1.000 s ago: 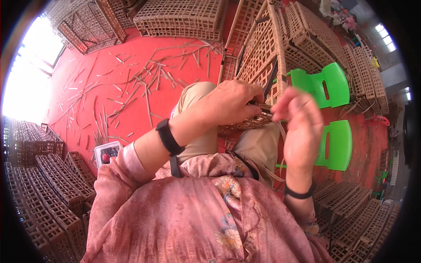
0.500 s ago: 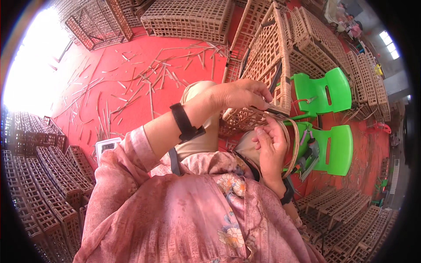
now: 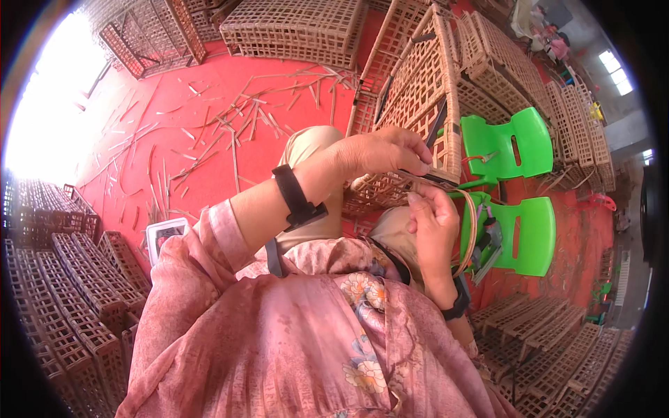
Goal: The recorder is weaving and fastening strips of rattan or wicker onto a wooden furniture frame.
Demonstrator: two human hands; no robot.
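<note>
A woven rattan basket frame [image 3: 417, 104] stands tilted in front of me, its wrapped corner just beyond my knees. My left hand [image 3: 387, 153] reaches over that corner, thumb and fingers pinched at the rim on a thin rattan strip. Close below it, my right hand [image 3: 435, 219] has its fingers curled in on the same strip. The strip's loose length, a pale rattan loop [image 3: 474, 230], bows out to the right past my wrist. Where the strip meets the rim, my fingers partly hide it.
Two green chairs [image 3: 536, 237] stand at the right; a grey hand tool [image 3: 488, 244] lies on the nearer, red-handled scissors [image 3: 488, 157] on the farther. Cut strips [image 3: 258, 111] litter the red floor. Stacked woven panels [image 3: 293, 31] surround me. A white box [image 3: 167, 233] sits by my left elbow.
My right hand has shifted slightly right and its fingers have curled in more. The left hand stays at the basket corner. The whole view has moved a little.
</note>
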